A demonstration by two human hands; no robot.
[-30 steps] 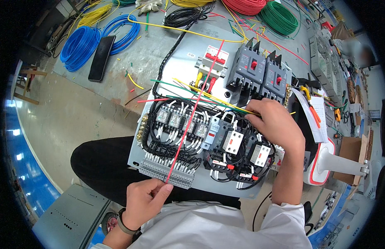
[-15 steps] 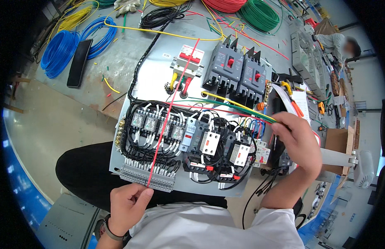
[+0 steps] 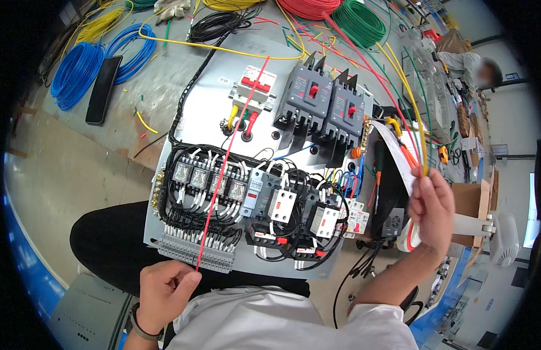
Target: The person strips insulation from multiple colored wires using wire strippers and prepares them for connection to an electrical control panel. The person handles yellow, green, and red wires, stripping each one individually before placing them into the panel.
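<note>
My left hand (image 3: pixel 168 294) is closed, pinching the lower end of a straight red wire (image 3: pixel 224 160) between thumb and forefinger. The wire slants up over the terminal block strip (image 3: pixel 194 254) and the clear relays (image 3: pixel 199 177) to the small breaker with a red lever (image 3: pixel 256 84). Out past the right side of the metal mounting plate (image 3: pixel 192 108), my right hand (image 3: pixel 432 204) is closed on a bundle of wires. A yellow wire (image 3: pixel 406 79), a red one (image 3: pixel 393 87) and a green one rise from its fingers; their lower ends are hidden.
Two dark moulded-case breakers (image 3: pixel 305 93) and white-faced contactors (image 3: pixel 282 205) fill the plate. Around it lie a black phone (image 3: pixel 103 90), blue wire coils (image 3: pixel 78 76), a green coil (image 3: pixel 359 22) and a screwdriver (image 3: pixel 378 175). A person (image 3: pixel 466 64) sits at the far right.
My right hand has moved right, off the plate. The wires it holds have swung from lying across the plate to pointing upward. My left hand keeps its pinch on the red wire.
</note>
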